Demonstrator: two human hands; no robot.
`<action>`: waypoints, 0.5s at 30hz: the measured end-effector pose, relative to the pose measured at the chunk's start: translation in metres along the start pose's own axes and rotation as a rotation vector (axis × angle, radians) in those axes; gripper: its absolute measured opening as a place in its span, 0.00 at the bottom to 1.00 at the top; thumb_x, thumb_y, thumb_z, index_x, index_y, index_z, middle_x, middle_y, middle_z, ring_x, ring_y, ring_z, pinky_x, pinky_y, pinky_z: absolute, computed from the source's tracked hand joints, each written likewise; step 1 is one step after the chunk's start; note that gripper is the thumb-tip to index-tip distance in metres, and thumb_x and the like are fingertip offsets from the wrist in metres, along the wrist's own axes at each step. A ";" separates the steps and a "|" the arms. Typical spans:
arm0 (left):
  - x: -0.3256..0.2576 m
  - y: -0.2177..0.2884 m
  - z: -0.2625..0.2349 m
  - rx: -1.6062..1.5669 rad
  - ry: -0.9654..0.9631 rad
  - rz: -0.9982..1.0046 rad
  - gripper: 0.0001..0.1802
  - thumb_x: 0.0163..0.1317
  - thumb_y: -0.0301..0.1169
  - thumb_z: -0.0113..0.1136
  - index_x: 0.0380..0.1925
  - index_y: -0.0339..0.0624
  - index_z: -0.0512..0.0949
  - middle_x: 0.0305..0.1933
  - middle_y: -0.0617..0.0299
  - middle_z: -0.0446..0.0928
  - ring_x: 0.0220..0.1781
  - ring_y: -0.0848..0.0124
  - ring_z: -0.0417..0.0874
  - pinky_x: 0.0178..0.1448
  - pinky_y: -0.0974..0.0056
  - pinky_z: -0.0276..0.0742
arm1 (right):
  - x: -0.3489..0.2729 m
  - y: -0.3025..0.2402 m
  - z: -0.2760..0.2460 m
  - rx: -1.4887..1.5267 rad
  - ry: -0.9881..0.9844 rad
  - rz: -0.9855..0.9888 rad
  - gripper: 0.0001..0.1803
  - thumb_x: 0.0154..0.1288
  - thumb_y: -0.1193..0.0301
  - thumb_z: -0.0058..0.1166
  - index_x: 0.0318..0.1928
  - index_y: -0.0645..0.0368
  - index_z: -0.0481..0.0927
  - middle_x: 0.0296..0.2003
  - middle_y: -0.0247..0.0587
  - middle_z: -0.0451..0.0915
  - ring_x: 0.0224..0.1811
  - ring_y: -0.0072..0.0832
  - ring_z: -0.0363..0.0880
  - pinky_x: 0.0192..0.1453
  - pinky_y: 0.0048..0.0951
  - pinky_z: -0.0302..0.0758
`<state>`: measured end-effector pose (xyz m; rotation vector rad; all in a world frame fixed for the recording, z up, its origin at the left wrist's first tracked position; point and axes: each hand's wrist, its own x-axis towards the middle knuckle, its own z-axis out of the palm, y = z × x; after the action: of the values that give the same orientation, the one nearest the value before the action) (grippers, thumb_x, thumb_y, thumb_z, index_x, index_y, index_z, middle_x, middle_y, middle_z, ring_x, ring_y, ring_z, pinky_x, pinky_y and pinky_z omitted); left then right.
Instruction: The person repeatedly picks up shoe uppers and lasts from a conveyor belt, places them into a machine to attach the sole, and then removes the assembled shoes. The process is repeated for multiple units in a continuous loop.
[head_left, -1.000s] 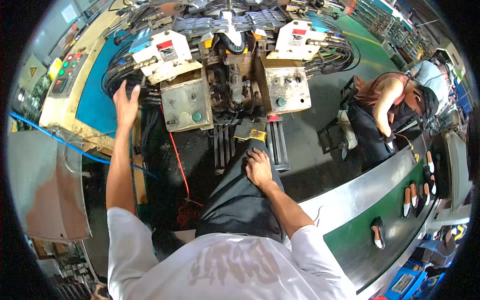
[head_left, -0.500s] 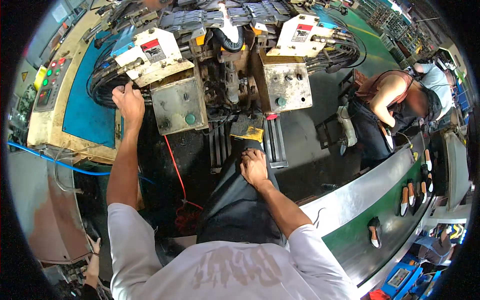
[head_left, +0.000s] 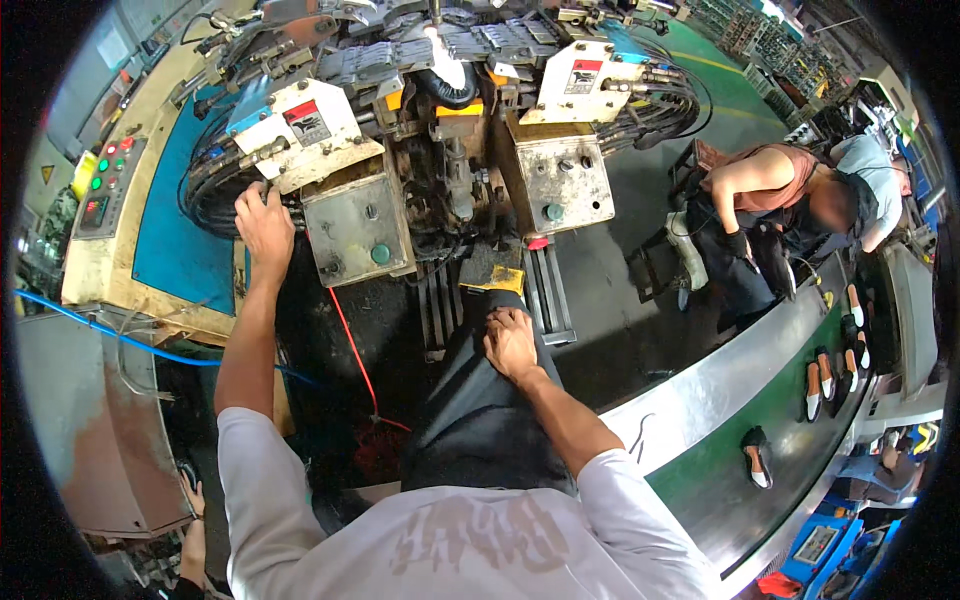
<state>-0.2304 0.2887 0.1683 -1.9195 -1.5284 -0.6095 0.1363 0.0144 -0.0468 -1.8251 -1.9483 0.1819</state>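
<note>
My left hand (head_left: 265,235) is at the inner left of a machine, against black hoses (head_left: 205,185) and beside a grimy metal control box (head_left: 357,222) with a green button. Its fingers bend round a part that I cannot make out. On my dark-trousered knee lies my right hand (head_left: 511,342), fingers loosely bent and holding nothing. A black shoe (head_left: 440,92) with a brightly lit whitish sole sits sole up in the machine's middle. Above it stands a vertical rod (head_left: 435,14). Cream plates (head_left: 306,125) with warning labels flank the shoe.
A second control box (head_left: 562,180) hangs right of centre. A button panel (head_left: 107,185) stands at the left. On the right, a green conveyor (head_left: 700,480) carries several shoes (head_left: 757,458). Beyond it a seated co-worker (head_left: 765,200) bends over a shoe. Another person's hand (head_left: 193,497) shows at lower left.
The rod now shows above the shoe. My left hand's fingers have shifted slightly, while my right hand stays on my knee. The co-worker's arms have moved, and the view has tilted a little.
</note>
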 end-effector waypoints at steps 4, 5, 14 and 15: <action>-0.001 -0.003 -0.008 -0.038 0.002 0.006 0.18 0.61 0.28 0.67 0.52 0.40 0.87 0.65 0.52 0.74 0.68 0.50 0.73 0.63 0.44 0.75 | -0.001 -0.005 -0.002 0.046 0.031 0.016 0.14 0.62 0.67 0.67 0.47 0.58 0.90 0.54 0.39 0.86 0.67 0.42 0.76 0.73 0.47 0.69; 0.001 -0.005 -0.011 -0.054 -0.023 -0.005 0.18 0.61 0.29 0.67 0.51 0.40 0.88 0.65 0.52 0.74 0.68 0.49 0.73 0.63 0.43 0.75 | 0.001 -0.007 -0.003 0.058 0.032 0.021 0.14 0.62 0.67 0.67 0.47 0.58 0.89 0.54 0.39 0.86 0.67 0.42 0.76 0.73 0.47 0.69; -0.007 0.062 -0.038 -0.352 -0.068 0.227 0.22 0.71 0.33 0.61 0.63 0.38 0.82 0.65 0.41 0.78 0.74 0.43 0.72 0.82 0.39 0.61 | 0.001 -0.004 -0.004 0.082 0.050 0.052 0.14 0.61 0.68 0.67 0.46 0.59 0.89 0.54 0.39 0.86 0.66 0.42 0.76 0.73 0.47 0.71; -0.003 0.081 -0.033 -0.513 -0.109 0.203 0.21 0.72 0.33 0.60 0.62 0.36 0.82 0.62 0.40 0.81 0.72 0.42 0.76 0.81 0.42 0.64 | -0.001 -0.004 -0.005 0.080 0.047 0.063 0.14 0.61 0.68 0.67 0.46 0.59 0.89 0.54 0.39 0.86 0.66 0.42 0.76 0.72 0.47 0.71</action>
<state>-0.1520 0.2513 0.1762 -2.4907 -1.2987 -0.8803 0.1351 0.0123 -0.0413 -1.8236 -1.8263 0.2320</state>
